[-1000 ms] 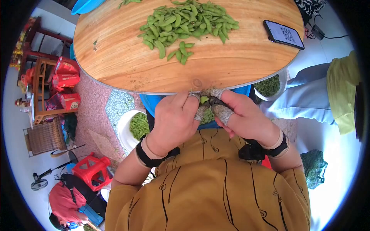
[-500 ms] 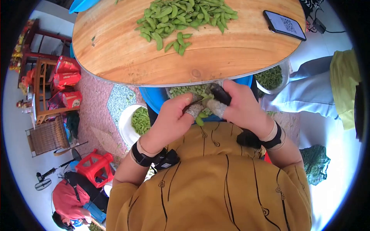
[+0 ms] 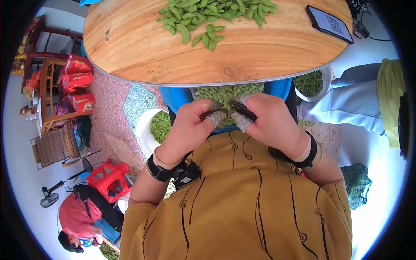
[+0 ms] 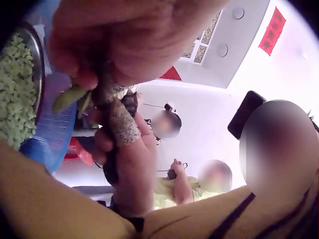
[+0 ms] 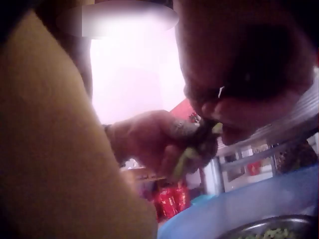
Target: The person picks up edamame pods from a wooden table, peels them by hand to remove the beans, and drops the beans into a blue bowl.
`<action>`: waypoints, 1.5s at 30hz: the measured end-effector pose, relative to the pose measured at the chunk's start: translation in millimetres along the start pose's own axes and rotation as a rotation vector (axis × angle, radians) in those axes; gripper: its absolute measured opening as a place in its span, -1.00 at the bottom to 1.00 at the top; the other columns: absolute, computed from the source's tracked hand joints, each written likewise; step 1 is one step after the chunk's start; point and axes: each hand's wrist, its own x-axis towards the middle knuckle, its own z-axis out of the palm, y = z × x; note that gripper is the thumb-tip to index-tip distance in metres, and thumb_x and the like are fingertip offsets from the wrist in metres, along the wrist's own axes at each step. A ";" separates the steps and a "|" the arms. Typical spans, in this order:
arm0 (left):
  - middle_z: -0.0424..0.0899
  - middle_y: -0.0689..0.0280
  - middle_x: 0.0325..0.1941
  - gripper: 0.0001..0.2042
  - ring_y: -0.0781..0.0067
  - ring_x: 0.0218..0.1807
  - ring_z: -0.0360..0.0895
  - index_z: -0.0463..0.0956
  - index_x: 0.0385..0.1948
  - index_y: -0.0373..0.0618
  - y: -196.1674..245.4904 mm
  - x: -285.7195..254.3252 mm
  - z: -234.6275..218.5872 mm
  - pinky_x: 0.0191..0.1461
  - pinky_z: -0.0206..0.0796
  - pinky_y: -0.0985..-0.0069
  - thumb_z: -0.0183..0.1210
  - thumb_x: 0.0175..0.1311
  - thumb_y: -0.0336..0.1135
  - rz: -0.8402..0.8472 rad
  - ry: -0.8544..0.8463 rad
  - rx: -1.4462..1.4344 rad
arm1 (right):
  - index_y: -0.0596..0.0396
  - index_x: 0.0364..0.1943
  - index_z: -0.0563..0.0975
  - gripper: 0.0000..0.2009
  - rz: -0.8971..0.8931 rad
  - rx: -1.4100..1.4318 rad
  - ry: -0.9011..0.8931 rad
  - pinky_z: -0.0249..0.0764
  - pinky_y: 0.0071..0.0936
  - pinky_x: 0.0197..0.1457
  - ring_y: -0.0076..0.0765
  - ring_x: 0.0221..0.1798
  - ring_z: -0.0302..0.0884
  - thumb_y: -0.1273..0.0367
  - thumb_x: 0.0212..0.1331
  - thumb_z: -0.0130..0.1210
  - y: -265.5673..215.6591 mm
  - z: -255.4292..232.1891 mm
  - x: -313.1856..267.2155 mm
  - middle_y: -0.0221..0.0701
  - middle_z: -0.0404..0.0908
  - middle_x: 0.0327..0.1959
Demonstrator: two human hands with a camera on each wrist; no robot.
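In the middle of the head view I see the left hand (image 3: 190, 125) and the right hand (image 3: 266, 121) pressed close together, both pinching one small green bean pod (image 4: 70, 98) with wrapped fingertips (image 3: 216, 117); they hold it over a metal bowl of shelled green beans (image 3: 227, 93), just below the edge of the round wooden table (image 3: 130, 56); a pile of green pods (image 3: 208, 15) lies at the top of the frame.

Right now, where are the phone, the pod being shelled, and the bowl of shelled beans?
phone (image 3: 329, 24), head view, middle of its screen.
pod (image 4: 70, 97), left wrist view, green end sticking out from the fingers.
bowl (image 4: 39, 55), left wrist view, its metal rim beside the beans.
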 end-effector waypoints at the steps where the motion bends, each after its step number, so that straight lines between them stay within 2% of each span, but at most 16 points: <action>1: 0.54 0.36 -0.50 -0.84 0.64 -0.49 0.42 0.53 -0.32 -0.29 -0.6 0.0 -0.9 -0.37 0.30 0.64 -0.02 0.09 -0.60 0.077 -0.031 0.087 | 0.16 -0.44 0.48 -0.86 -0.023 0.061 -0.046 0.44 -0.34 -0.46 -0.17 -0.48 0.53 0.44 -0.06 0.20 2.4 0.1 1.6 -0.29 0.50 -0.58; 2: 0.54 0.36 -0.50 -0.84 0.64 -0.49 0.42 0.53 -0.32 -0.29 2.3 -0.8 -1.5 -0.37 0.30 0.64 -0.02 0.09 -0.60 0.076 -0.032 0.085 | 0.16 -0.44 0.48 -0.86 -0.021 0.061 -0.048 0.44 -0.34 -0.46 -0.17 -0.48 0.53 0.44 -0.06 0.20 1.3 -4.6 4.0 -0.29 0.50 -0.58; 4: 0.52 0.41 -0.51 -0.91 0.68 -0.50 0.40 0.53 -0.36 -0.27 14.6 -4.3 -2.8 -0.39 0.26 0.68 0.03 0.20 -0.54 -0.026 -0.157 -0.259 | 0.20 -0.37 0.53 -0.87 0.525 0.713 -0.358 0.43 -0.52 -0.53 -0.45 -0.57 0.53 0.42 0.05 0.17 -5.0 -19.7 10.3 -0.35 0.55 -0.60; 5: 0.52 0.41 -0.51 -0.91 0.68 -0.50 0.40 0.53 -0.36 -0.27 19.6 -6.0 -2.7 -0.39 0.26 0.68 0.03 0.20 -0.54 -0.030 -0.159 -0.261 | 0.20 -0.37 0.53 -0.87 0.530 0.714 -0.360 0.43 -0.52 -0.53 -0.45 -0.57 0.53 0.42 0.05 0.17 -5.2 -22.3 12.2 -0.35 0.55 -0.60; 11: 0.51 0.45 -0.52 -0.90 0.72 -0.52 0.39 0.55 -0.36 -0.23 26.6 -9.6 -5.0 -0.42 0.23 0.69 0.05 0.27 -0.46 -0.177 -0.179 -0.438 | 0.23 -0.33 0.53 -0.82 0.529 0.807 -0.435 0.39 -0.61 -0.57 -0.63 -0.63 0.47 0.38 0.08 0.19 -7.8 -28.0 22.5 -0.38 0.55 -0.63; 14: 0.53 0.44 -0.50 -0.90 0.72 -0.52 0.38 0.56 -0.34 -0.23 22.6 -9.7 -1.9 -0.44 0.23 0.67 0.07 0.27 -0.46 -0.118 -0.107 -0.245 | 0.22 -0.36 0.51 -0.83 0.442 0.612 -0.379 0.41 -0.44 -0.53 -0.40 -0.59 0.51 0.42 0.00 0.19 -5.4 -16.7 18.6 -0.31 0.51 -0.63; 16: 0.55 0.43 -0.49 -0.90 0.73 -0.52 0.38 0.58 -0.33 -0.21 13.0 -7.8 1.4 -0.46 0.23 0.67 0.08 0.25 -0.47 0.133 0.006 0.208 | 0.19 -0.41 0.48 -0.83 -0.007 0.057 -0.104 0.40 -0.22 -0.42 -0.06 -0.50 0.50 0.47 -0.14 0.16 -0.4 -1.0 14.4 -0.21 0.45 -0.62; 23: 0.54 0.47 -0.46 -0.88 0.73 -0.52 0.40 0.55 -0.22 -0.21 19.3 -12.1 -1.4 -0.42 0.26 0.73 0.07 0.30 -0.44 -0.045 0.119 -0.173 | 0.21 -0.42 0.46 -0.79 0.040 0.029 -0.002 0.41 -0.18 -0.37 0.12 -0.45 0.44 0.44 -0.18 0.19 3.2 1.0 4.0 -0.12 0.45 -0.56; 26: 0.58 0.42 -0.34 -0.80 0.68 -0.40 0.46 0.50 -0.10 -0.24 16.6 -11.3 1.1 -0.34 0.35 0.73 -0.01 0.28 -0.55 -0.024 0.135 -0.257 | 0.24 -0.40 0.46 -0.80 0.247 0.296 -0.031 0.42 -0.29 -0.42 -0.02 -0.50 0.50 0.41 -0.05 0.21 -3.5 -1.8 2.8 -0.18 0.52 -0.52; 28: 0.58 0.36 -0.23 -0.76 0.67 -0.33 0.48 0.46 -0.06 -0.23 19.8 -11.9 4.6 -0.29 0.38 0.71 -0.05 0.27 -0.59 0.025 0.060 -0.346 | 0.24 -0.38 0.47 -0.81 0.674 0.696 -0.194 0.42 -0.39 -0.44 -0.28 -0.52 0.54 0.40 0.05 0.19 -14.3 -11.7 13.2 -0.31 0.55 -0.51; 32: 0.58 0.35 -0.24 -0.79 0.65 -0.40 0.46 0.47 -0.08 -0.25 26.7 -14.9 10.2 -0.31 0.31 0.71 0.09 0.28 -0.47 0.034 0.050 -0.508 | 0.23 -0.36 0.47 -0.84 0.649 0.803 -0.201 0.43 -0.44 -0.41 -0.47 -0.46 0.51 0.43 0.05 0.18 -13.9 -17.1 16.1 -0.42 0.52 -0.53; 34: 0.59 0.35 -0.27 -0.80 0.66 -0.42 0.44 0.48 -0.09 -0.25 28.7 -16.4 13.2 -0.32 0.30 0.71 0.10 0.26 -0.47 0.005 0.076 -0.539 | 0.23 -0.34 0.47 -0.82 0.373 0.660 -0.052 0.43 -0.48 -0.37 -0.50 -0.43 0.50 0.44 0.03 0.20 -10.8 -8.6 11.1 -0.37 0.53 -0.51; 38: 0.59 0.37 -0.30 -0.81 0.68 -0.43 0.42 0.50 -0.11 -0.24 16.7 -15.0 -0.4 -0.35 0.27 0.71 0.10 0.26 -0.47 -0.012 -0.102 -0.456 | 0.23 -0.30 0.47 -0.80 0.250 0.496 -0.024 0.44 -0.46 -0.34 -0.43 -0.42 0.50 0.44 0.02 0.21 -12.5 -5.6 8.5 -0.29 0.54 -0.47; 41: 0.58 0.39 -0.34 -0.83 0.70 -0.45 0.39 0.51 -0.14 -0.23 18.4 -15.4 -3.1 -0.38 0.24 0.70 0.10 0.26 -0.47 -0.009 -0.066 -0.361 | 0.22 -0.25 0.45 -0.78 0.106 0.545 0.092 0.45 -0.37 -0.32 -0.18 -0.43 0.53 0.43 0.05 0.18 -9.4 -1.4 7.7 -0.17 0.53 -0.45; 43: 0.58 0.41 -0.34 -0.83 0.71 -0.45 0.39 0.52 -0.14 -0.23 24.7 -16.0 -1.9 -0.38 0.23 0.71 0.09 0.26 -0.48 0.005 0.036 -0.406 | 0.21 -0.17 0.43 -0.75 0.210 0.521 -0.085 0.44 -0.30 -0.33 0.08 -0.39 0.51 0.44 0.06 0.13 -12.0 -7.7 4.0 -0.09 0.52 -0.43; 45: 0.58 0.41 -0.33 -0.82 0.71 -0.44 0.39 0.51 -0.13 -0.22 28.3 -15.4 1.3 -0.37 0.23 0.71 0.08 0.26 -0.49 0.030 0.070 -0.387 | 0.23 -0.07 0.42 -0.73 0.163 0.478 -0.136 0.46 -0.45 -0.30 -0.22 -0.39 0.53 0.45 0.13 0.06 -15.6 -12.8 4.7 -0.24 0.56 -0.44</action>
